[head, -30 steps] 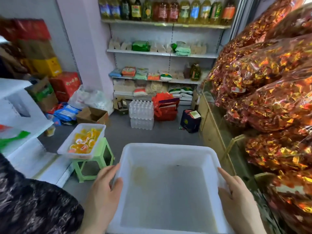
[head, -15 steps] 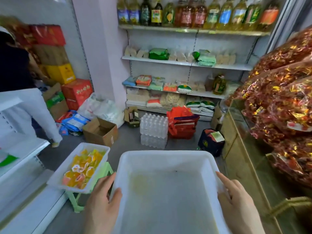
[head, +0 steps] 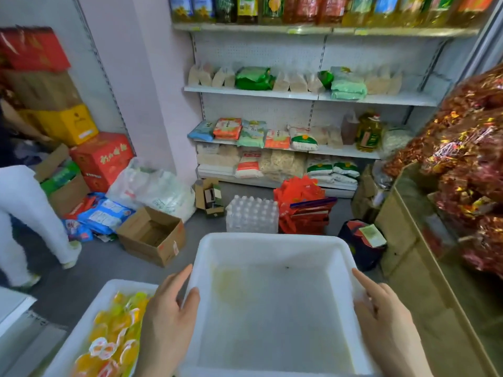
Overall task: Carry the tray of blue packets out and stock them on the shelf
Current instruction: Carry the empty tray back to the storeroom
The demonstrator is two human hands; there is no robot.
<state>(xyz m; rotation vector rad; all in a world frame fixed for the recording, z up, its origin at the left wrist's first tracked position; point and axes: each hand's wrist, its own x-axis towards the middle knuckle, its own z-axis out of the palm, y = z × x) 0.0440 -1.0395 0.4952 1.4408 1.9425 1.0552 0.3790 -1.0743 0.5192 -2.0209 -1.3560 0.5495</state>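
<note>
From the head camera, both hands are holding a white tray [head: 275, 308] out in front of the body. The left hand [head: 166, 325] is closing its grip on the tray's left rim, thumb hooked over the edge and lying inside. The right hand [head: 386, 327] is gripping the right rim, fingers [head: 364, 281] running along the top edge. The tray is carrying nothing — only a yellowish stain is showing on its bottom.

Blue packets [head: 104, 216] are lying on the floor at the left, between an open carton [head: 152, 235] and red boxes [head: 102, 159]. A second tray [head: 89, 322] of orange and yellow cups is sitting just beside the left hand. Ahead, a white shelf [head: 307, 95] is holding bagged goods, with a shrink-wrapped pack of water bottles [head: 251, 217] on the floor below it. At the far left, a person's white trouser leg [head: 30, 210] is showing.
</note>
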